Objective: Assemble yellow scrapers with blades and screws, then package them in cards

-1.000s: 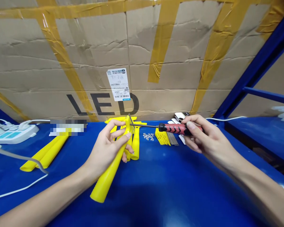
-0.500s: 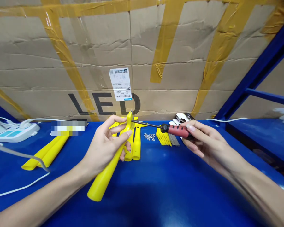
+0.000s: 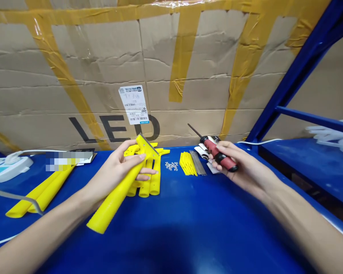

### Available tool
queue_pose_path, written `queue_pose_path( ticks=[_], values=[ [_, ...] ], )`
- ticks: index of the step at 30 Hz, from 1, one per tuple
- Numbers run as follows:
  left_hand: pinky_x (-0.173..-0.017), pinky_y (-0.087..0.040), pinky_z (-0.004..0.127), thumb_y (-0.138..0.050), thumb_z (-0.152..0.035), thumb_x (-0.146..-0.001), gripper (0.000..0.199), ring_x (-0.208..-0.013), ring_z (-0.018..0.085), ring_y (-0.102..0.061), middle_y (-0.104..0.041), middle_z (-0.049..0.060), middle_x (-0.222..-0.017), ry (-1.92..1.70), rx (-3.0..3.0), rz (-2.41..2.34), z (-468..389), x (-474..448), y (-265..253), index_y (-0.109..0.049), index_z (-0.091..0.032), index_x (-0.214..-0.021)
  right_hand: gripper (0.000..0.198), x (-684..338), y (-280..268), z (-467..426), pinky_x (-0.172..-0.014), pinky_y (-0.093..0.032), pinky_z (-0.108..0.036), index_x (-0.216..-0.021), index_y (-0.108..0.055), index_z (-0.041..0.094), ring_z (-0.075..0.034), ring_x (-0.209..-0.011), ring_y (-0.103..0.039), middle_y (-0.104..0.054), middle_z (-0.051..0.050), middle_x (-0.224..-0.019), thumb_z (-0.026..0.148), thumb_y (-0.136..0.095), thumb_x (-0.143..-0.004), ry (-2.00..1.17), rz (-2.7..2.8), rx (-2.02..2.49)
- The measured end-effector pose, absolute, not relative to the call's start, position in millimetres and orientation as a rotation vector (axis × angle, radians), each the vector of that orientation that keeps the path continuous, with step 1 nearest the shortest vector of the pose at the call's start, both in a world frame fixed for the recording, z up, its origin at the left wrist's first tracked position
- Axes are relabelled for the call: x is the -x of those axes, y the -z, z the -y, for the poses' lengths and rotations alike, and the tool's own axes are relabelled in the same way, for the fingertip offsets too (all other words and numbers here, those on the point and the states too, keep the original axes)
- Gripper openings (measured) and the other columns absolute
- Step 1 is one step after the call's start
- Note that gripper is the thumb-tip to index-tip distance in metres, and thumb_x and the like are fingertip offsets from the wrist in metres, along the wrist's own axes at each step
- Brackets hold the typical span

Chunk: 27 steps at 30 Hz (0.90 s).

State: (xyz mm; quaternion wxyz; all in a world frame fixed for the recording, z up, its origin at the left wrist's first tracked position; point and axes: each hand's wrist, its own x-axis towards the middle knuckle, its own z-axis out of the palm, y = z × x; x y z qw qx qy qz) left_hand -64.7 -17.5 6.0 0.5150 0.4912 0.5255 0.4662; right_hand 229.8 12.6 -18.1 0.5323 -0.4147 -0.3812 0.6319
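My left hand (image 3: 114, 171) is closed around a yellow scraper (image 3: 114, 203), whose flat head carries a thin metal blade (image 3: 150, 144) along its edge and faces up to the right. A small screw shows on that head. My right hand (image 3: 246, 167) grips a red and black screwdriver (image 3: 220, 155), its shaft pointing up and left, apart from the scraper. Behind my left fingers lie several yellow scraper handles (image 3: 155, 180). Small silver screws (image 3: 171, 166) are heaped beside them, then yellow plastic pieces (image 3: 188, 163) and grey metal strips (image 3: 198, 163).
A large taped cardboard box (image 3: 157, 68) stands along the back of the blue table (image 3: 171, 228). At left are two yellow handles (image 3: 53, 186), a white power strip (image 3: 10, 169) and cables. A blue metal post (image 3: 286, 80) slants up on the right.
The screwdriver has come away from the scraper head, its tip swinging upward. My left hand has turned the scraper so its flat face shows. The whole view has shifted slightly.
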Motion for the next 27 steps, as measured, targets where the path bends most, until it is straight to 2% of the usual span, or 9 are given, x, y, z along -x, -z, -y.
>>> queue_pose_path(
  ticks=[4, 6, 8, 10, 13, 18, 22, 27],
  values=[
    [-0.058, -0.063, 0.024, -0.075, -0.034, -0.087, 0.067, -0.079, 0.028, -0.079, -0.077, 0.006, -0.083, -1.040, -1.276, -1.267, 18, 61, -7, -0.037, -0.027, -0.141, 0.017, -220, 23, -4, -0.045, -0.045, -0.023, -0.102, -0.063, 0.024, -0.012, -0.051, -0.058, -0.065, 0.002, -0.073, 0.037, -0.065, -0.091, -1.180, 1.422, 1.109],
    [-0.054, -0.061, 0.025, -0.076, -0.035, -0.086, 0.073, -0.078, 0.029, -0.079, -0.076, 0.006, -0.078, -1.040, -1.366, -1.255, 18, 60, -9, -0.032, -0.028, -0.143, 0.017, -210, 26, 3, -0.050, -0.044, -0.025, -0.101, -0.066, 0.023, -0.013, -0.052, -0.055, -0.060, 0.003, -0.065, 0.037, -0.059, -0.094, -1.008, 1.711, 1.169],
    [-0.053, -0.061, 0.027, -0.075, -0.035, -0.085, 0.075, -0.078, 0.030, -0.078, -0.076, 0.006, -0.081, -1.055, -1.453, -1.238, 17, 60, -10, -0.030, -0.031, -0.145, 0.018, -199, 30, 10, -0.055, -0.045, -0.027, -0.103, -0.068, 0.024, -0.014, -0.057, -0.058, -0.065, 0.001, -0.075, 0.034, -0.056, -0.094, -0.869, 1.957, 1.189],
    [-0.054, -0.061, 0.029, -0.074, -0.036, -0.086, 0.070, -0.076, 0.029, -0.078, -0.075, 0.006, -0.084, -1.062, -1.492, -1.229, 15, 60, -11, -0.034, -0.031, -0.143, 0.017, -190, 34, 16, -0.062, -0.045, -0.029, -0.101, -0.069, 0.024, -0.016, -0.067, -0.061, -0.069, -0.001, -0.082, 0.030, -0.056, -0.093, -0.671, 2.136, 1.207],
    [-0.055, -0.061, 0.028, -0.072, -0.038, -0.086, 0.055, -0.070, 0.026, -0.077, -0.073, 0.005, -0.084, -1.035, -1.465, -1.202, 14, 60, -10, -0.045, -0.027, -0.133, 0.019, -182, 39, 21, -0.064, -0.043, -0.030, -0.103, -0.070, 0.025, -0.018, -0.072, -0.061, -0.070, -0.002, -0.085, 0.032, -0.055, -0.093, -0.497, 2.258, 1.281],
    [-0.055, -0.060, 0.029, -0.069, -0.040, -0.088, 0.047, -0.068, 0.024, -0.075, -0.074, 0.005, -0.084, -0.981, -1.457, -1.189, 15, 62, -6, -0.047, -0.027, -0.127, 0.025, -179, 46, 17, -0.066, -0.045, -0.031, -0.109, -0.070, 0.025, -0.020, -0.075, -0.063, -0.071, -0.006, -0.092, 0.035, -0.053, -0.094, -0.438, 2.351, 1.359],
    [-0.054, -0.059, 0.028, -0.067, -0.040, -0.090, 0.043, -0.061, 0.021, -0.073, -0.074, 0.004, -0.075, -0.956, -1.474, -1.163, 16, 63, -2, -0.048, -0.027, -0.127, 0.026, -177, 50, 15, -0.069, -0.047, -0.032, -0.112, -0.071, 0.027, -0.021, -0.077, -0.065, -0.072, -0.005, -0.093, 0.036, -0.052, -0.096, -0.451, 2.392, 1.362],
    [-0.053, -0.057, 0.024, -0.066, -0.039, -0.091, 0.030, -0.056, 0.017, -0.070, -0.073, 0.003, -0.072, -0.939, -1.474, -1.148, 15, 64, -1, -0.057, -0.023, -0.115, 0.039, -174, 49, 16, -0.076, -0.050, -0.036, -0.118, -0.071, 0.027, -0.025, -0.085, -0.070, -0.075, -0.007, -0.098, 0.053, -0.050, -0.098, -0.456, 2.407, 1.362]
  ],
)
